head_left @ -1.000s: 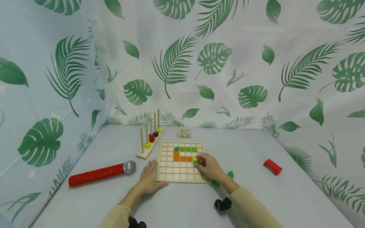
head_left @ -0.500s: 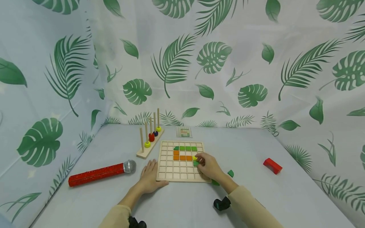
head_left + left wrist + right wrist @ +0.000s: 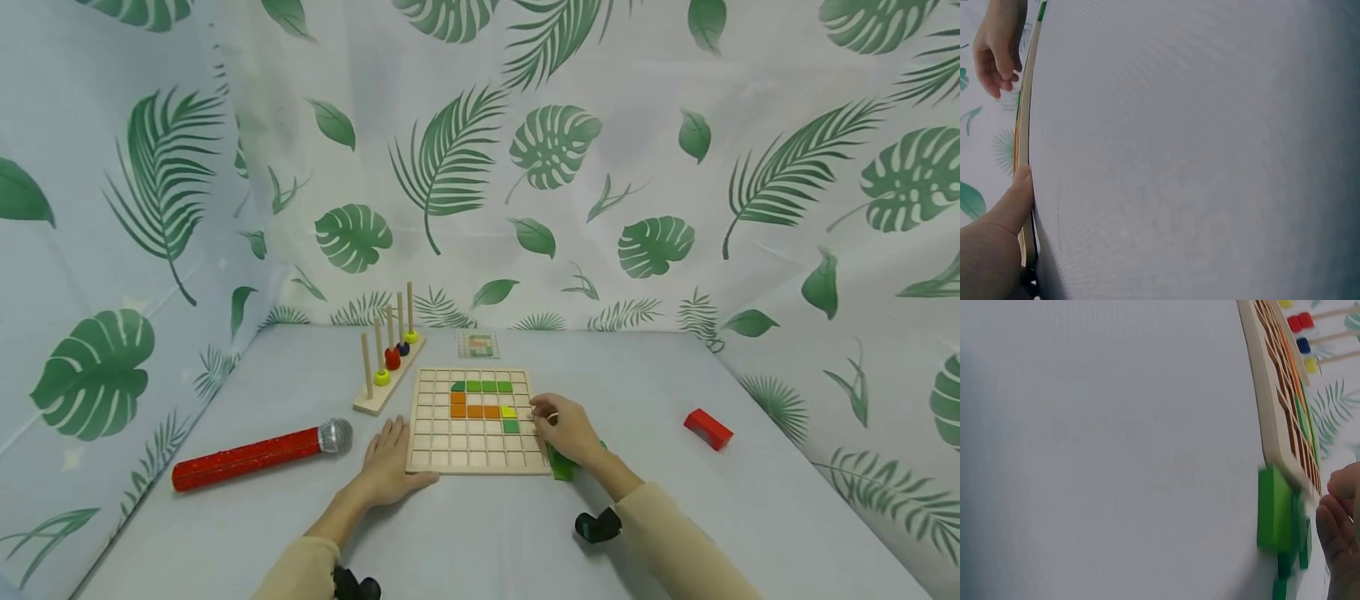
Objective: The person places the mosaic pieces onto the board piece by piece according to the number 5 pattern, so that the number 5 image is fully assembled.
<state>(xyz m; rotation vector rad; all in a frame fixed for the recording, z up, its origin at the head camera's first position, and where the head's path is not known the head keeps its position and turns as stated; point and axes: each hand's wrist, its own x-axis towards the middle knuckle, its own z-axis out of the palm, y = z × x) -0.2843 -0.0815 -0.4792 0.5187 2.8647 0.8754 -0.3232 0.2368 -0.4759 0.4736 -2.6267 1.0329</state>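
Right wrist view: at lower right, a bright-green oblong wooden block (image 3: 1274,509), long axis up-frame, is seen left of the nearer right grip (image 3: 1340,534), loosely curled, released, empty

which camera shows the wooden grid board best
Head view: it shows nearly the whole wooden grid board from above, cells and coloured pieces clear. The left wrist view has mostly its thin edge, partly covered by the left hand; the right wrist view has one part, steeply slanted.
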